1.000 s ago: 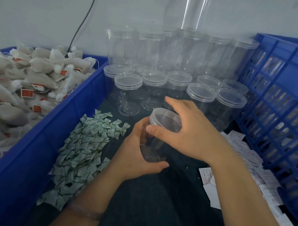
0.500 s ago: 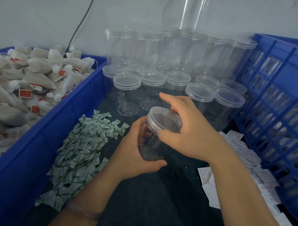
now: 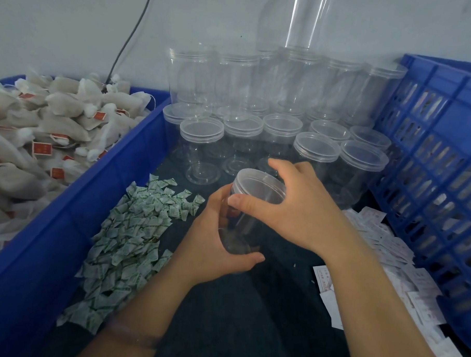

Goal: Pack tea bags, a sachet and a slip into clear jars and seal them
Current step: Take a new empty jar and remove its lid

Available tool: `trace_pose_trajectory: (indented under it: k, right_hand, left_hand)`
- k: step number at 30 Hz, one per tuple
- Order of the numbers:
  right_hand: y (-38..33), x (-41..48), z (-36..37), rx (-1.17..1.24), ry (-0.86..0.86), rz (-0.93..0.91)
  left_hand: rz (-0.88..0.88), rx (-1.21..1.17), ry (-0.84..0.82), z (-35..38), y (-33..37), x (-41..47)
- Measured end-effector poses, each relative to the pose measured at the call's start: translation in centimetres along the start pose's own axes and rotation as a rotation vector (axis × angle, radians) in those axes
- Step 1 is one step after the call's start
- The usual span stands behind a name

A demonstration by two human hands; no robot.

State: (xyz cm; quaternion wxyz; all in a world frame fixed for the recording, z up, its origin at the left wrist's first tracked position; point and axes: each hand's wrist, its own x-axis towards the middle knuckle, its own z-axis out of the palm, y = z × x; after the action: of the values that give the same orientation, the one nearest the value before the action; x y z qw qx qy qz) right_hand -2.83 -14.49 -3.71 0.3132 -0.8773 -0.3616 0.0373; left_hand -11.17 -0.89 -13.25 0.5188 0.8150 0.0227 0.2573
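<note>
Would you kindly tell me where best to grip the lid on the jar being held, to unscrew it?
Grip the lid by its round side wall, from above and the right, as the right hand does: the jar leans right, and the left hand wraps its body.

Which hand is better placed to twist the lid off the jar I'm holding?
Probably right: the right hand grips the lid from above, while the left hand wraps the jar body, steadying it.
</note>
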Motion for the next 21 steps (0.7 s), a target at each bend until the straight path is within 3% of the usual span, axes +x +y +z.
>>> trace_pose_trajectory:
  k: [7,13,18,21]
  right_hand:
    - [0.3,0.0,-0.3,0.158,-0.055,-0.168]
    - [-0.4,0.1,1.0,0.04,0.042,-0.104]
    - [0.1,0.1,0.4,0.149,-0.038,-0.203]
    - [0.1,0.1,0.5,0.107,-0.065,-0.143]
  left_hand:
    - [-0.001,0.006,-0.003,-0.2,0.0,0.1]
    - [-0.005,0.012,-0.01,-0.3,0.3,0.1]
    - [0.019,0.019,-0.016,-0.3,0.5,0.1]
    - [0.013,0.013,-0.011,-0.3,0.4,0.1]
